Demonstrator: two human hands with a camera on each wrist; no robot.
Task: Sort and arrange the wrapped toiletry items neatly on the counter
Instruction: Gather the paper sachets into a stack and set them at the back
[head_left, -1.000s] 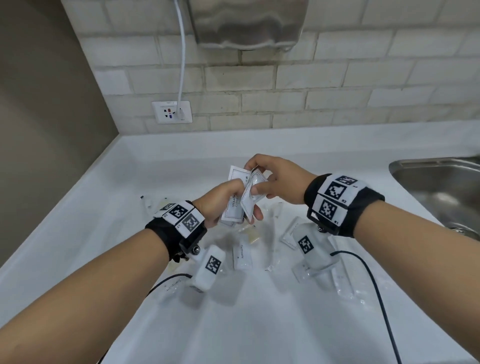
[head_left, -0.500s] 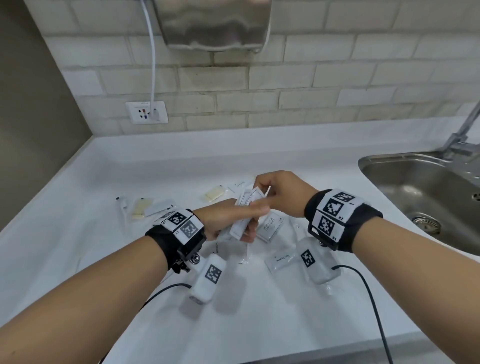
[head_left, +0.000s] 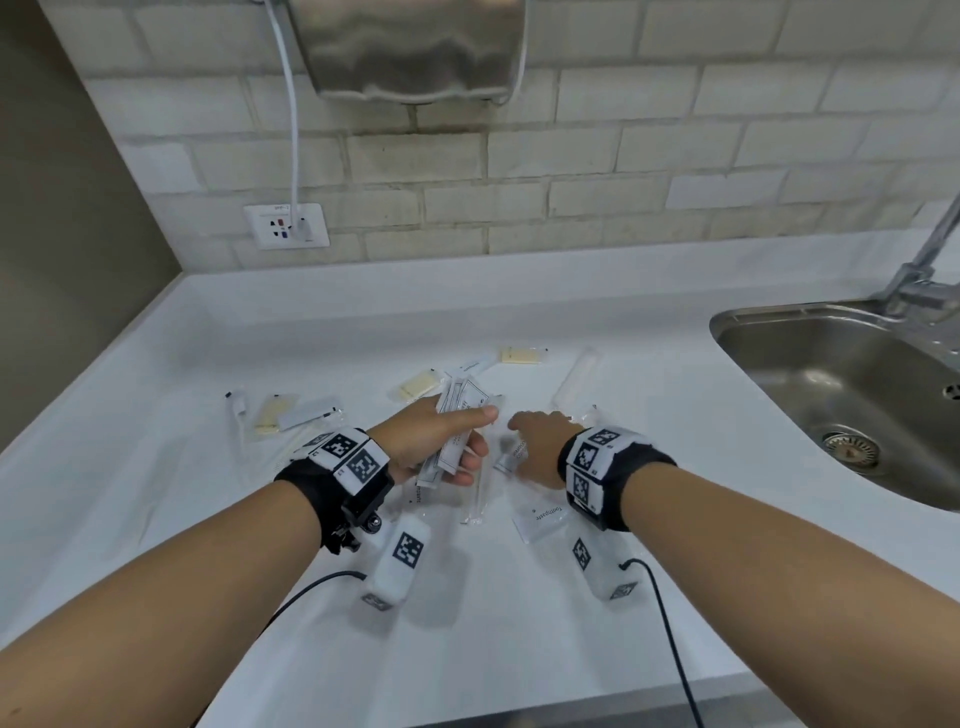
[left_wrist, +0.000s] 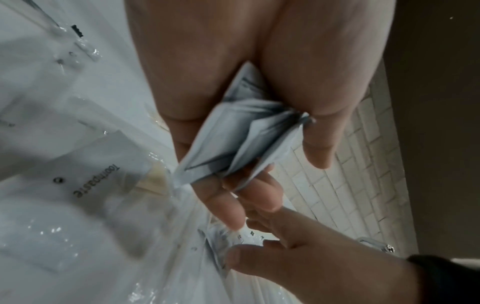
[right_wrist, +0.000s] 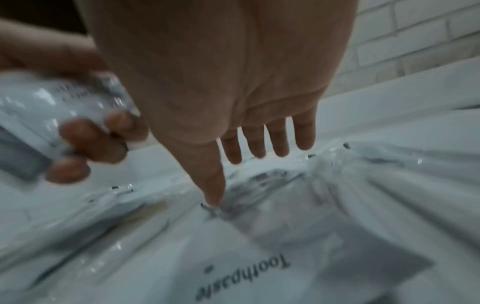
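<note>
My left hand (head_left: 475, 441) grips a fanned stack of white packets (head_left: 457, 415) just above the white counter (head_left: 156, 467); the left wrist view shows the stack (left_wrist: 233, 139) pinched between thumb and fingers. My right hand (head_left: 535, 441) reaches down beside it with straight fingers. Its thumb tip touches a small clear-wrapped packet (right_wrist: 259, 181) lying on the counter. A flat "toothpaste" packet (head_left: 543, 517) lies under my right wrist. More wrapped items are scattered behind: yellowish bars (head_left: 522, 355), a long tube-shaped wrapper (head_left: 576, 379) and a grey sachet (head_left: 306, 413).
A steel sink (head_left: 727, 322) with a faucet (head_left: 930, 270) is set into the counter at the right. At the back, a tiled wall carries a socket (head_left: 285, 226) and a metal dispenser (head_left: 415, 47). Black cables (head_left: 665, 623) trail from both wrists towards the front edge.
My right hand has left the stack and dropped to a packet on the counter. The left hand keeps the stack, lowered slightly. The head view has tilted up.
</note>
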